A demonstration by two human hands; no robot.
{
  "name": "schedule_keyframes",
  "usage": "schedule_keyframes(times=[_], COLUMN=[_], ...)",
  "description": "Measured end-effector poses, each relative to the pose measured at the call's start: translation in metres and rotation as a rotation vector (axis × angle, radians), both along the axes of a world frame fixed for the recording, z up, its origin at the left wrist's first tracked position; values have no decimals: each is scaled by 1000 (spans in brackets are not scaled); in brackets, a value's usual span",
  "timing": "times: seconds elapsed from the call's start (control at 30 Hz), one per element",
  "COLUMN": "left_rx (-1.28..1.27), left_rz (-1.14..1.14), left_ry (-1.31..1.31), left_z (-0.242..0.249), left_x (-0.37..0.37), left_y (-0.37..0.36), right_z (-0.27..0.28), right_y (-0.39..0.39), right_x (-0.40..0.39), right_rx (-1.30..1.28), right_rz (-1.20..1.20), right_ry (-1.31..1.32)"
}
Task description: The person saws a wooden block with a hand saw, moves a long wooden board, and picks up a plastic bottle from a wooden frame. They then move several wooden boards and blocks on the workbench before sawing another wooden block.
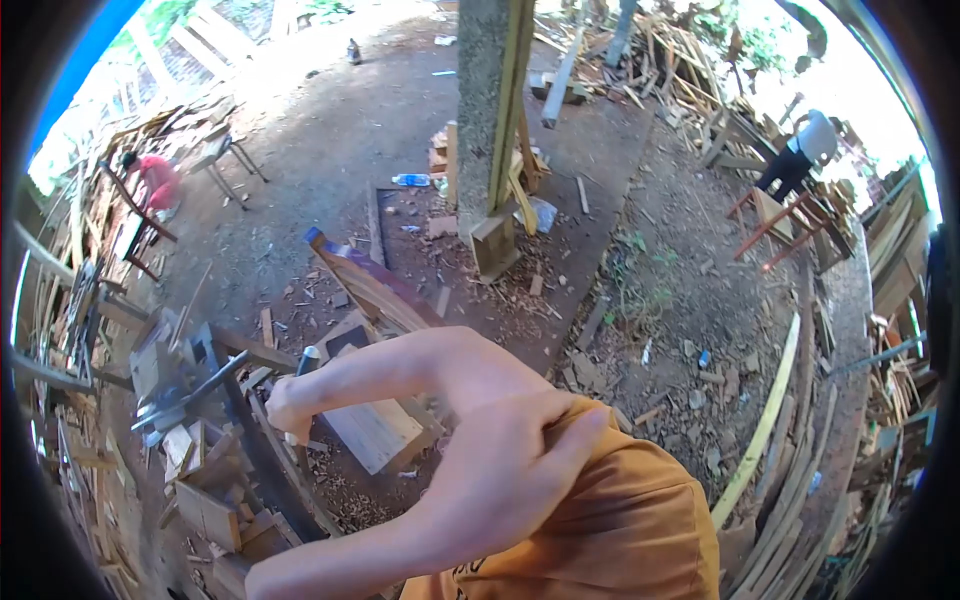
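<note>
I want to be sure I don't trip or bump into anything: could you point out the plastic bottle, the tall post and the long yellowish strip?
Plastic bottle (pixel 411 180): head view, its side.
Tall post (pixel 483 120): head view, its grey face.
Yellowish strip (pixel 765 430): head view, mid-length.

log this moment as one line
left hand: on orange-brown cloth | right hand: gripping pale-ended handle | nearby: light-brown wooden block

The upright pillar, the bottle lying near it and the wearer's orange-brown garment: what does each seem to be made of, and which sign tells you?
Pillar: probably rough, unpainted concrete, from its grey, mottled face; weathered wood is possible. Bottle: likely thin plastic, smooth, judging by its pale, see-through look and blue patches. Garment: cloth, apparently matt, with folds and seams.
</note>
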State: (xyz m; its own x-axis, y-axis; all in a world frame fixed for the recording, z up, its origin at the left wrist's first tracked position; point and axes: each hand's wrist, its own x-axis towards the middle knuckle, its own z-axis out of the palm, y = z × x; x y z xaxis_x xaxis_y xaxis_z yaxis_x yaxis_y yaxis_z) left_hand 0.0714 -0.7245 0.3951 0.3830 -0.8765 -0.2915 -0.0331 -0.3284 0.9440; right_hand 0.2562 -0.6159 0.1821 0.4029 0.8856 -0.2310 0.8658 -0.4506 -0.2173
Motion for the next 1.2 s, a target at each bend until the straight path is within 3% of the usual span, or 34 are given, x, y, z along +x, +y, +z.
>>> schedule_keyframes(times=[0.07, 0.13, 0.2, 0.27, 0.4, 0.43, 0.47, 0.53, 0.57, 0.67, 0.8, 0.83, 0.87, 0.93, 0.97, 1.0, 1.07, 1.1, 1.17, 1.2], left_rx=[-106, -226, -280, -470, -548, -623, -625, -471, -544, -573, -401, -246, -244, -182, -231, -229, -115, -114, -21, -19], left_rz=[75, 2, -26, -271, -199, -169, -156, -249, -207, -91, -178, -98, -96, 35, 174, 174, 506, 505, 846, 841], left_ry=[-168, -620, -609, -474, -694, -624, -628, -236, -264, -220, -304, -334, -330, -79, -201, -190, 71, 81, 236, 235], left_z=[-17, -21, -12, -8, -14, -20, -25, -39, -69, -100, -113, -117, -125, -153, -173, -185, -205, -221, -255, -266], left_x=[-11, -19, -28, -36, -65, -63, -60, -54, -55, -41, -16, -17, -16, -10, -14, -19, -30, -40, -65, -75], left_y=[-12, -22, -23, -16, 37, 50, 61, 81, 89, 91, 97, 101, 108, 129, 141, 157, 191, 208, 241, 255], right_z=[-1, -4, -1, -9, -11, -10, -12, -1, 11, 33, 41, 46, 50, 48, 42, 37, 30, 27, -8, -25], right_y=[-2, -2, -6, -7, -22, -26, -28, -28, -28, -23, -8, -7, -7, -10, -13, -16, -25, -30, -36, -39], right_x=[-6, -7, -12, -13, -8, -5, 0, 8, 9, 17, 28, 30, 31, 31, 29, 24, 11, 1, -19, -30], right_rx=[7, 65, 24, 54, 40, 28, 14, -28, -33, -26, 121, 132, 143, 135, 224, 314, 342, 369, 467, 572], right_rz=[32, 43, 62, 52, 120, 107, 91, 74, 46, 11, 20, 5, -12, -48, -72, -97, -173, -249, -315, -379], right_ry=[-5, -6, -6, 42, 62, 86, 109, 135, 130, 124, 110, 123, 138, 166, 160, 156, 239, 310, 386, 449])
